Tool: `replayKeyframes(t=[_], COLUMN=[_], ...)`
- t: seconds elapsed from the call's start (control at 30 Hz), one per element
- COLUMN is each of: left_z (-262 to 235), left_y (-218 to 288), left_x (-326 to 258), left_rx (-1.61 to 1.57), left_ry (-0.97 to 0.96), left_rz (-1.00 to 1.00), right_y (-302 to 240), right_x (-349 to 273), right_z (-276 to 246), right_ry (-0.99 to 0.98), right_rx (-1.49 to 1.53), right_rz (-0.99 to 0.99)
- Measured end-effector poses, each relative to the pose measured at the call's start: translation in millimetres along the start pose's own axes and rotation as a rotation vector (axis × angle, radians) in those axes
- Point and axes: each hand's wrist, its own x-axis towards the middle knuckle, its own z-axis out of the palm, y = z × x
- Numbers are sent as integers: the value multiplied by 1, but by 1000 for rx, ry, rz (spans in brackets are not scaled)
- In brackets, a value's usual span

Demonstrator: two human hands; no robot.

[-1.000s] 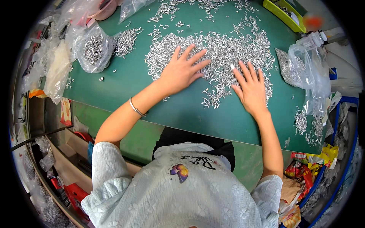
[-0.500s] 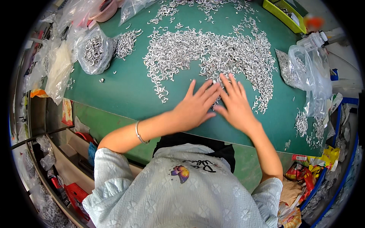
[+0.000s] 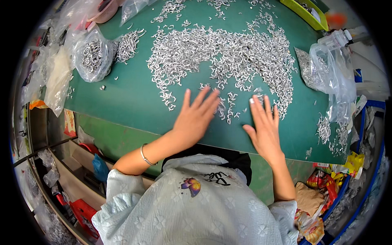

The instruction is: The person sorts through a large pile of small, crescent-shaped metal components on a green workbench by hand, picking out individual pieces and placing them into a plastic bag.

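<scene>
A wide spread of small silver, curved metal pieces (image 3: 179, 51) covers the middle of a green table (image 3: 126, 104). My left hand (image 3: 194, 118) is palm down at the near edge of the spread, fingers stretched out and tips among a few pieces. My right hand (image 3: 266, 130) lies further right with its fingers extended, fingertips touching or just over some pieces. Between the two hands lies a thin strip of loose pieces (image 3: 231, 107). Neither hand grips anything that I can see; what is under the fingers is partly hidden.
At left, a clear bag of metal rings (image 3: 93, 57) stands beside a small heap of longer pieces (image 3: 128, 45). On the right are a part-filled plastic bag (image 3: 312, 71), a clear bottle (image 3: 335, 40) and small heaps (image 3: 324, 130). A yellow-green bin (image 3: 304, 14) is at the far right.
My hands have moved apart from close together: the left toward the left, the right slightly right and nearer me. Loose pieces now show between them.
</scene>
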Motion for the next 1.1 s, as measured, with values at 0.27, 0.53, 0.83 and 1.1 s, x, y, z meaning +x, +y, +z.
replayKeyframes(t=[0.27, 0.53, 0.83, 1.1], left_z=[-2, -5, -5, -4], left_y=[22, 30, 30, 29], left_x=[-6, -6, -21, -13], left_rx=[-116, -228, -270, -290], left_ry=[-94, -37, -37, 37], left_rz=[93, 111, 19, 55], right_y=[-27, -32, -37, -33], right_x=[-8, -19, -13, -2], right_z=[-5, -2, -3, -6], right_ry=[-109, -113, -47, 14], right_rx=[114, 147, 98, 119], right_rz=[-58, 21, 42, 21])
